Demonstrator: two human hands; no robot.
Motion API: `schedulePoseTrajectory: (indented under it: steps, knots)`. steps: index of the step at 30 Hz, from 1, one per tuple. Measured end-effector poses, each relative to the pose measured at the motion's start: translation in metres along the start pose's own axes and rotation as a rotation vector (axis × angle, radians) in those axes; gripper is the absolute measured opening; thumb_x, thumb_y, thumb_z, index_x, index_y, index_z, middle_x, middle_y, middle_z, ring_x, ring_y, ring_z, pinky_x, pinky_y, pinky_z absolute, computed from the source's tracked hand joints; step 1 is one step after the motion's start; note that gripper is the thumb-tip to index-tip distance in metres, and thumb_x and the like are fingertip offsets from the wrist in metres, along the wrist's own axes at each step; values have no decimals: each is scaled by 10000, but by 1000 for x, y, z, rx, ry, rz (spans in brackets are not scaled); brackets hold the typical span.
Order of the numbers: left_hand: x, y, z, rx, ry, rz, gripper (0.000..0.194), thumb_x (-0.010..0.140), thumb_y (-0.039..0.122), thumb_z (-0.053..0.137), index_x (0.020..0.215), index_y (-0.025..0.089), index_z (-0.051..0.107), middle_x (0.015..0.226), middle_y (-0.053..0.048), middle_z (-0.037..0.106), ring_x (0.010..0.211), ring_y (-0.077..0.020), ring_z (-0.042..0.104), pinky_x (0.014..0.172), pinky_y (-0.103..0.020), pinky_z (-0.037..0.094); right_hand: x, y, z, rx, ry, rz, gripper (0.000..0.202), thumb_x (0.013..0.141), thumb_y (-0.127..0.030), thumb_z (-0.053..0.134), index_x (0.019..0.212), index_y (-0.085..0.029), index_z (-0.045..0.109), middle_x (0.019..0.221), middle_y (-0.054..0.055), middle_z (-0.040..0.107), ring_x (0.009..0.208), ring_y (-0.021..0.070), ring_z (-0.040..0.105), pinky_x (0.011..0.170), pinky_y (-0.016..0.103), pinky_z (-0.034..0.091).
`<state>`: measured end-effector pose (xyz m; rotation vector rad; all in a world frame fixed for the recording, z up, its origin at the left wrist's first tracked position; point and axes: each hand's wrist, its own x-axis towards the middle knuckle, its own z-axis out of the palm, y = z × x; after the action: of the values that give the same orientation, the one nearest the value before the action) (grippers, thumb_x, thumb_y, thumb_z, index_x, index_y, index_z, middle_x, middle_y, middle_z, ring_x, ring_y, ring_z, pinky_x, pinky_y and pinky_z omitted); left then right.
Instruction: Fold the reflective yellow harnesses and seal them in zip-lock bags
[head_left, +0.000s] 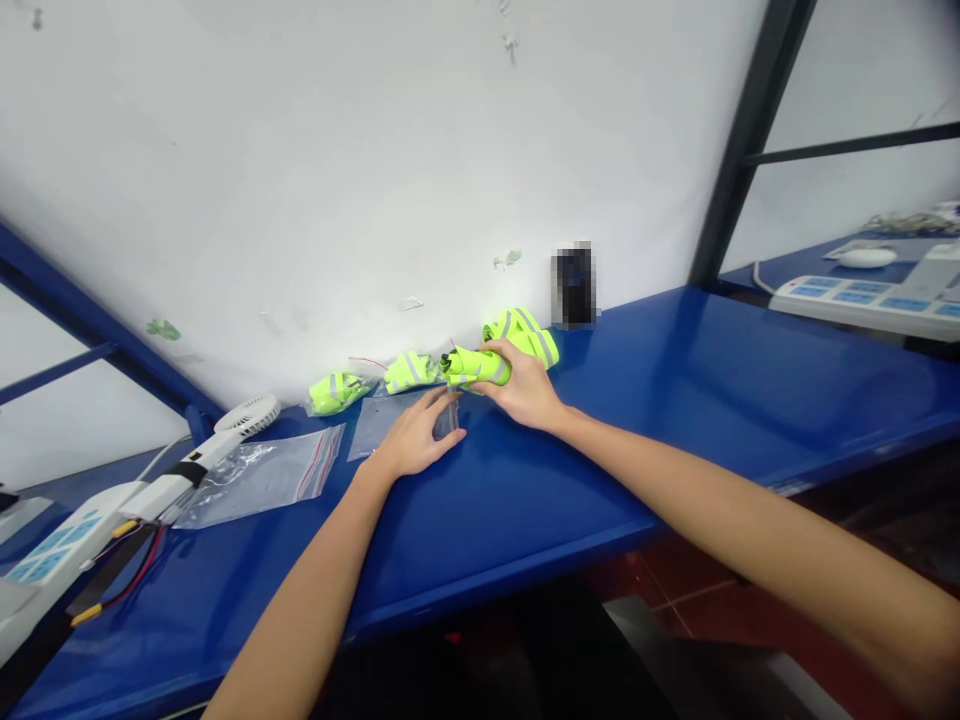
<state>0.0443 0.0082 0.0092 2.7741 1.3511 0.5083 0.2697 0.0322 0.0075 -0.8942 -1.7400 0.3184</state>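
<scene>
My right hand (526, 388) is closed around a rolled neon-yellow reflective vest (480, 367) with grey stripes, held just above the blue table. To its left, my left hand (416, 437) grips the mouth end of a clear zip bag (371, 422), thumb and fingers on either side of the opening. The bag lies on the table, partly covered by that hand. Behind the hands, another yellow vest (536, 340) rests loosely folded against the wall. Two more bundles, a bagged vest (335, 392) and a second bagged vest (411, 371), sit along the wall.
Another clear zip bag (281, 470) lies at the left beside a white handheld fan (251, 413). A power strip (67, 545) and cables with yellow connectors (124, 528) are further left. A blurred dark object (576, 287) stands by the wall. The table's front edge (517, 570) runs nearest me.
</scene>
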Motion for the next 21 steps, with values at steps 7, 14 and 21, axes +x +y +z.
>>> schedulePoseTrajectory:
  steps: [7, 14, 21]
  knots:
    - [-4, 4, -6, -37, 6, -49, 656, 850, 610, 548, 1392, 245, 493, 1354, -99, 593, 1219, -306, 573, 1028, -453, 446, -3, 3, 5, -18, -51, -35, 442, 753, -325, 746, 1150, -216, 584, 1106, 60, 688, 986, 253, 650, 876, 381, 485]
    - [-1, 1, -2, -173, 157, 55, 736, 640, 602, 775, 1254, 222, 628, 1319, -113, 627, 1245, -306, 566, 1085, -449, 418, -2, -1, 2, -8, -25, -28, 432, 759, -316, 735, 1154, -225, 585, 1105, 51, 688, 995, 256, 651, 886, 383, 484]
    - [-8, 3, -6, -144, 330, 93, 586, 743, 445, 725, 1258, 199, 590, 1295, -103, 637, 1196, -272, 601, 1061, -414, 445, -2, 2, -1, -8, 30, 4, 462, 742, -347, 758, 1156, -228, 590, 1143, 54, 684, 1040, 272, 643, 915, 397, 485]
